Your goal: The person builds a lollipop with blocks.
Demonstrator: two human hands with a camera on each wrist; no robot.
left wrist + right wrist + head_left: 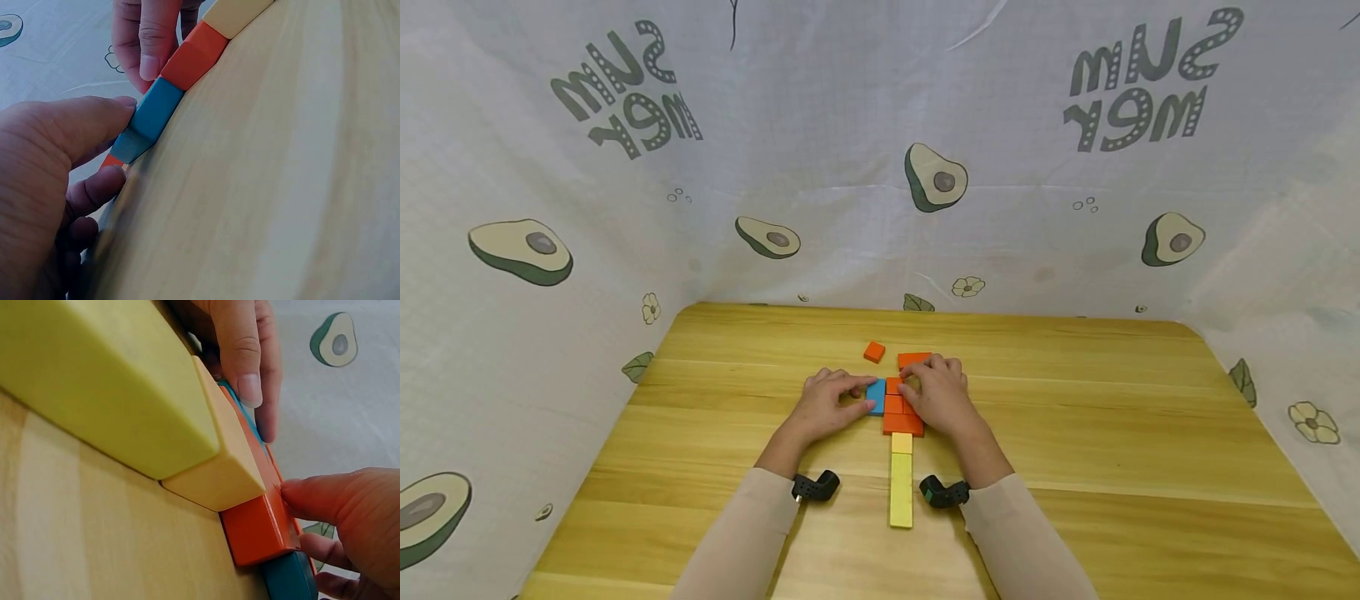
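A blue block [876,398] lies flat against the left side of a cluster of orange blocks [894,405]. My left hand [829,406] holds that blue block between thumb and index finger, the thumb at its near end. From the right, my right hand [942,396] bends over the cluster, its thumb and index finger gripping an orange block mostly hidden beneath them. In the right wrist view, a second blue block [289,576] adjoins the orange ones beside the right fingers. A small cream block [902,442] and a long yellow block [901,490] continue in line toward me.
One loose orange square [874,352] lies beyond the cluster, up and to the left. Another orange block [913,360] sits just past the right fingertips. The wooden table [1075,433] meets a printed cloth [850,167] at its back and sides.
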